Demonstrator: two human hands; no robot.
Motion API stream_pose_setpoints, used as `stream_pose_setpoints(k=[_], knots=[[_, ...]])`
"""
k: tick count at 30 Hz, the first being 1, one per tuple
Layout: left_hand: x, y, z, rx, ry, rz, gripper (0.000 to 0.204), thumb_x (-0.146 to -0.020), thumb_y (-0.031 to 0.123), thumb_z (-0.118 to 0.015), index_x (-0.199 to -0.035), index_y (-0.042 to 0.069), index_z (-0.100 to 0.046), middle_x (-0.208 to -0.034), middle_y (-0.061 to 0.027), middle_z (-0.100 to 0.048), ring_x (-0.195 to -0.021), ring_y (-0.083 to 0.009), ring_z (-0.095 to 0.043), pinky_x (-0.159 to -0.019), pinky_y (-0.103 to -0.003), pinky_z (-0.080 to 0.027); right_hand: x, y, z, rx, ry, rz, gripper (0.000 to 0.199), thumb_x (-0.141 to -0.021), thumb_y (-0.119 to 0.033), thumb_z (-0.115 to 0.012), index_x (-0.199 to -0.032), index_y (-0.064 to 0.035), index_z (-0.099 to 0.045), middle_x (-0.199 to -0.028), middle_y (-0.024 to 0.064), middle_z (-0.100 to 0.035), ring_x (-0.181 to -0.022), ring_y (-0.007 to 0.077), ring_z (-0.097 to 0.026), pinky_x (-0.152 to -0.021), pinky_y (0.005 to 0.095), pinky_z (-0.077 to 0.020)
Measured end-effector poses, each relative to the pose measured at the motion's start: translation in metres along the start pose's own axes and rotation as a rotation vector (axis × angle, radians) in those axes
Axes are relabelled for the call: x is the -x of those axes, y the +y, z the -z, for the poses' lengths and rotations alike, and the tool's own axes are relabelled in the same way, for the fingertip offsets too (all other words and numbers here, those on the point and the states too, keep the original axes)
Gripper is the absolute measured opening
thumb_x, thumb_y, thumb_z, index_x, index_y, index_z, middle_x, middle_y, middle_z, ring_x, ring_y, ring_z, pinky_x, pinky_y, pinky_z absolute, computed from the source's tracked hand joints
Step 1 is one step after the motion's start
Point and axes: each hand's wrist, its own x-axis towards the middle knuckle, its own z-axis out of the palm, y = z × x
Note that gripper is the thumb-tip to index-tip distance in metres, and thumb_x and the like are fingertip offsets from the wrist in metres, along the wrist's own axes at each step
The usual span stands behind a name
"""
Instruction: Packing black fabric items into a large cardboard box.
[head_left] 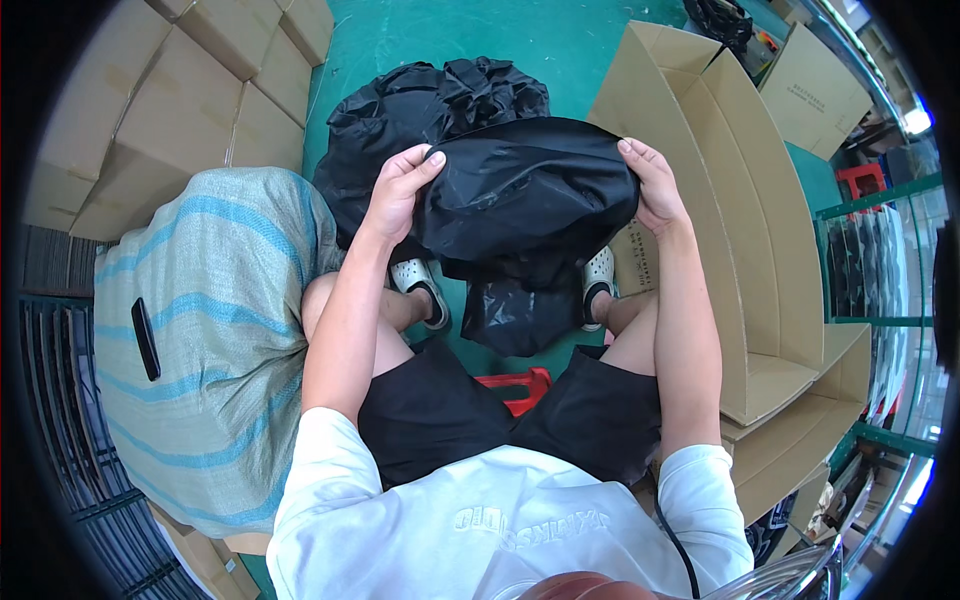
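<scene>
A glossy black fabric piece (pixel 530 190) is stretched between my two hands in front of my knees. My left hand (pixel 400 195) pinches its upper left edge, thumb on top. At its upper right edge, my right hand (pixel 655 185) grips it the same way. Loose folds sag between the hands, and a lower black part (pixel 525 315) hangs down or lies between my feet; I cannot tell whether it is the same piece. Just beyond, a bunched black heap (pixel 375 125) of similar material rests on the green floor.
A large woven sack (pixel 200 400) with blue stripes stands at my left, a black phone-like object (pixel 146 338) on it. Closed cartons (pixel 110 110) are stacked behind it. Open cardboard boxes (pixel 735 200) stand close on my right, beside green-framed shelves (pixel 880 322). A red stool (pixel 520 385) shows beneath me.
</scene>
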Motion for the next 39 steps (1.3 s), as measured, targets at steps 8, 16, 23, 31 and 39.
stream_pose_setpoints(k=[8,16,23,31,39], knots=[[0.014,0.010,-0.009,-0.075,-0.060,-0.048,0.015,-0.098,0.015,-0.065,-0.087,0.006,-0.067,-0.082,0.0048,-0.066,-0.072,-0.0013,-0.056,-0.070,-0.020,-0.046,0.026,-0.009,-0.015,0.335,0.115,0.173,0.020,-0.103,-0.019,-0.059,-0.097,-0.0020,-0.068,-0.085,-0.0023,-0.068,-0.076,0.0028,-0.058,-0.070,0.0198,-0.0471],[0.116,0.075,-0.047,-0.194,-0.458,0.059,0.030,-0.095,0.026,-0.070,-0.078,0.007,-0.054,-0.070,0.0074,-0.054,-0.063,-0.0015,-0.045,-0.058,-0.022,-0.035,0.147,-0.076,-0.084,0.508,-0.101,0.052,0.016,-0.096,-0.016,-0.061,-0.091,-0.0013,-0.062,-0.083,-0.0034,-0.059,-0.079,0.0040,-0.052,-0.069,0.0225,-0.0413],[0.176,0.119,-0.100,-0.149,-1.235,-0.162,0.032,-0.095,0.028,-0.068,-0.084,0.001,-0.057,-0.057,-0.0097,-0.048,-0.050,-0.0237,-0.055,-0.047,-0.037,-0.036,0.188,-0.138,-0.119,0.359,-1.097,0.326,0.022,-0.092,-0.010,-0.060,-0.080,0.0088,-0.062,-0.065,0.0167,-0.064,-0.050,0.0287,-0.064,-0.044,0.0361,-0.0504],[0.034,0.004,-0.017,0.088,-0.171,0.513,0.024,-0.094,0.017,-0.059,-0.109,-0.001,-0.066,-0.107,-0.0080,-0.072,-0.095,-0.0170,-0.067,-0.092,-0.031,-0.050,0.065,-0.028,-0.013,0.406,0.123,-0.245,0.013,-0.099,-0.015,-0.058,-0.097,-0.0056,-0.066,-0.082,-0.0040,-0.063,-0.079,0.0078,-0.057,-0.072,0.0246,-0.0459],[-0.107,-0.161,0.053,-0.654,0.056,0.672,0.039,-0.090,0.037,-0.064,-0.115,0.008,-0.072,-0.114,-0.0104,-0.069,-0.098,-0.0219,-0.061,-0.082,-0.042,-0.047,-0.046,0.163,0.135,0.637,0.510,-0.231,0.021,-0.099,-0.021,-0.064,-0.093,-0.0022,-0.070,-0.083,0.0012,-0.066,-0.079,0.0117,-0.058,-0.073,0.0297,-0.0468]])
